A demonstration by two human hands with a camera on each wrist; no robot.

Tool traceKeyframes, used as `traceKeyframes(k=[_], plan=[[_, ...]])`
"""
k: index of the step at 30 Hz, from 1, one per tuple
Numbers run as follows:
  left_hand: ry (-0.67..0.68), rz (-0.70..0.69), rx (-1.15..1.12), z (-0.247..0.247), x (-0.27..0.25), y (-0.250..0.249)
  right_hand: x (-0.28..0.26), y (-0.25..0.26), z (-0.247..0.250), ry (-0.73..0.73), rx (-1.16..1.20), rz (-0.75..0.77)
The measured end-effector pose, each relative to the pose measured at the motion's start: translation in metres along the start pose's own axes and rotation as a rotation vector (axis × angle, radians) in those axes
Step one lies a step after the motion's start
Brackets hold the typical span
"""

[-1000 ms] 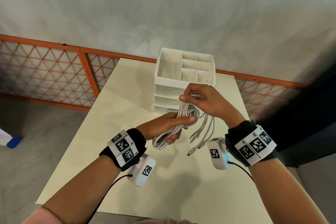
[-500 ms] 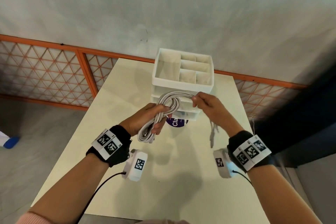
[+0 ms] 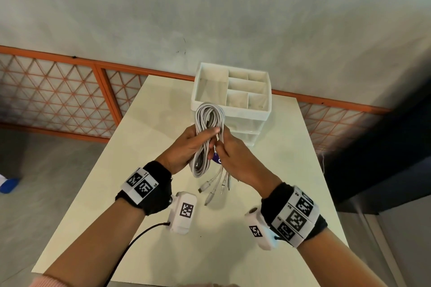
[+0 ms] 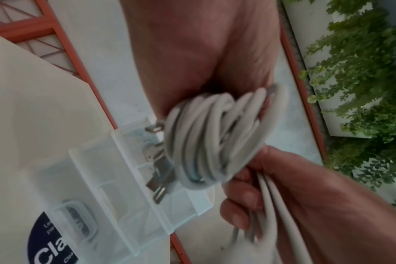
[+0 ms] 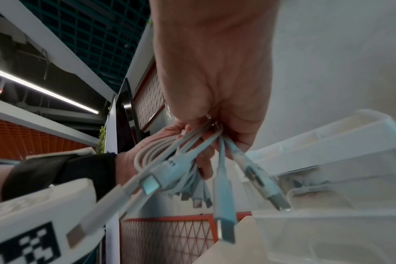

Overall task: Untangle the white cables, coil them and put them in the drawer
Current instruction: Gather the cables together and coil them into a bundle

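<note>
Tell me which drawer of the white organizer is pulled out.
The bottom drawer of the organizer, sticking out toward the hands beneath the cable coil. The drawers above it sit flush.

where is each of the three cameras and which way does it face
Head: worn on the head, facing forward and down at the table; shows both forearms, the left hand and the right hand on the cable coil.
Left wrist: looks along the left palm at the coil and an open clear drawer; the right hand's fingers show.
Right wrist: looks up along the right hand at dangling plugs.
Shared: all three see the cables.
</note>
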State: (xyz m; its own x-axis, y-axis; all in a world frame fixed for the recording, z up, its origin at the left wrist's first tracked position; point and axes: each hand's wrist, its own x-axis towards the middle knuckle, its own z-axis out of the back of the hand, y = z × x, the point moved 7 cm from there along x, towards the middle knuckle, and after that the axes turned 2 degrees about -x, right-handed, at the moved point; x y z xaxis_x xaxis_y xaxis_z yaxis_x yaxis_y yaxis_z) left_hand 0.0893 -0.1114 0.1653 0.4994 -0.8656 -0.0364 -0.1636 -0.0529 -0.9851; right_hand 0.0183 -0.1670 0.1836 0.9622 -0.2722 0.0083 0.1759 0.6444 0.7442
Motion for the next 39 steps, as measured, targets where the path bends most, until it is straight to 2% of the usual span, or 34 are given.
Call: traceKeyframes(k=[5, 11, 16, 21, 27, 29, 32, 35, 37, 39], plan=[[0.021, 0.013, -0.052, 0.0, -0.001, 0.003, 0.001, -0.003, 0.004, -0.045, 0.009, 0.008], [-0.007, -0.035, -0.067, -0.002, 0.001, 0.006, 0.001, -0.006, 0.002, -0.04, -0.037, -0.003], [-0.005, -0.024, -0.115, -0.001, -0.001, 0.01, 0.001, -0.01, -0.002, -0.009, -0.073, -0.052], [0.012, -0.007, -0.153, -0.003, -0.001, 0.01, 0.001, -0.012, -0.004, 0.108, -0.104, -0.06], [0.015, 0.004, -0.052, 0.001, -0.007, 0.013, -0.004, -0.011, 0.004, 0.254, -0.181, 0.033], [0.006, -0.021, 0.003, -0.001, -0.008, 0.012, 0.001, -0.01, 0.018, 0.225, -0.09, 0.016], [0.039, -0.035, 0.09, -0.006, -0.006, 0.013, 0.008, -0.006, 0.038, 0.043, 0.061, -0.087], [0.068, -0.014, 0.123, -0.014, -0.005, 0.016, 0.014, 0.0, 0.041, -0.08, -0.044, -0.091], [0.054, -0.014, 0.108, -0.013, -0.006, 0.02, 0.017, 0.0, 0.04, -0.064, -0.005, -0.061], [0.06, -0.005, 0.102, -0.011, -0.008, 0.025, 0.018, -0.004, 0.038, 0.045, 0.093, -0.072]])
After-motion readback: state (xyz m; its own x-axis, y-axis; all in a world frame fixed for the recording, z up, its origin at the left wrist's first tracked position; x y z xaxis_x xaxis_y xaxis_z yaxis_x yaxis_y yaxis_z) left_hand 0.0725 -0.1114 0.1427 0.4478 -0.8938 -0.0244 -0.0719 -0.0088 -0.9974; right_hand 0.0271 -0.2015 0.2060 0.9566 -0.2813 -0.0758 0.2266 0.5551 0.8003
